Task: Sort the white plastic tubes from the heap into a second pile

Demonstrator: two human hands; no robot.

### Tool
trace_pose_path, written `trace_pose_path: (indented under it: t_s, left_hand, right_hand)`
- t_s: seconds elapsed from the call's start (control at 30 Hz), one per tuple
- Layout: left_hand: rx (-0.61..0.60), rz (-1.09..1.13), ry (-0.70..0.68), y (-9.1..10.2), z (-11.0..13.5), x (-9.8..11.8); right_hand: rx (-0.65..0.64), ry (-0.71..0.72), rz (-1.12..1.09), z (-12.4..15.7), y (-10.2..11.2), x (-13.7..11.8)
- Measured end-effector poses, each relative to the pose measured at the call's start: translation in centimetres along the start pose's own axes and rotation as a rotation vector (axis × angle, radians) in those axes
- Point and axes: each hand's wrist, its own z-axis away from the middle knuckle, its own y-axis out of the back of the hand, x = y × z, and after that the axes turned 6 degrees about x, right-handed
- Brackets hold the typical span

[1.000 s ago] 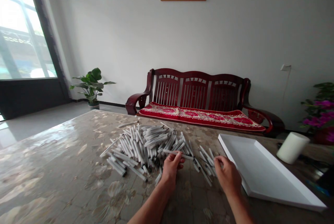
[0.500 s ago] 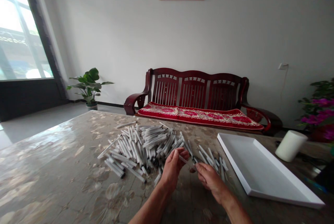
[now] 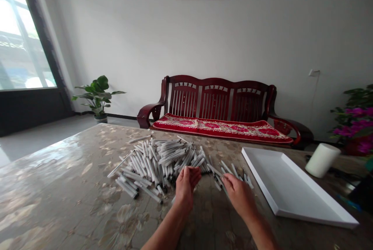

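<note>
A heap of whitish pens (image 3: 151, 160) with dark ends lies on the table, just beyond my left hand (image 3: 185, 187). That hand is closed, thumb against curled fingers, and whatever is in it is too small or hidden to make out. My right hand (image 3: 239, 195) pinches a slim pale pen (image 3: 215, 169) between thumb and fingers, its far end pointing up and left toward the heap. Several loose pens (image 3: 233, 169) lie behind the right hand, partly covered by it. A gap separates the two hands.
A shallow white tray (image 3: 260, 186) rests to the right, with a white cylinder (image 3: 323, 160) beyond it. Purple flowers (image 3: 355, 121) stand at the far right. Behind the patterned table (image 3: 72, 203) is a wooden bench (image 3: 215, 100) with a red cover.
My hands have drawn apart, the left one moving left and the right one slightly right. A pen now sticks out of the right hand toward the heap. The view has shifted slightly.
</note>
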Motion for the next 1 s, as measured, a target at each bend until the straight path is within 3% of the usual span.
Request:
trace_pose_path:
  t_s: [0.07, 0.2, 0.33, 0.43, 0.57, 0.73, 0.9, 1.0]
  left_hand:
    - [0.000, -0.079, 0.010, 0.1, -0.2, -0.6]
    - [-0.057, -0.240, -0.004, -0.3, -0.2, -1.8]
    - [-0.213, -0.285, -0.074, -0.7, 0.5, -1.9]
    - [-0.247, -0.263, -0.068, -0.8, 0.9, -1.7]
    - [-0.200, -0.216, -0.076, -0.5, 0.7, -1.7]
    - [-0.097, -0.342, -0.055, -0.1, 0.0, -2.0]
    - [-0.084, -0.359, -0.026, -0.4, -0.4, -2.1]
    - [-0.121, -0.368, -0.025, -0.5, -0.4, -2.2]
  right_hand:
    - [0.074, -0.082, 0.164, -0.4, 0.2, 1.3]
    - [0.084, -0.134, 0.372, -0.8, 0.1, 3.4]
    - [0.153, -0.056, 0.455, -0.8, 0.0, 4.3]
    - [0.214, 0.031, 0.464, -0.9, -0.3, 3.7]
    - [0.114, 0.067, 0.384, -1.4, -1.2, 1.3]
    - [-0.054, 0.069, 0.390, -3.2, -2.2, -1.5]
    - [-0.153, 0.043, 0.460, -4.7, -2.9, -2.6]
    - [-0.126, 0.022, 0.446, -4.9, -3.0, -2.3]
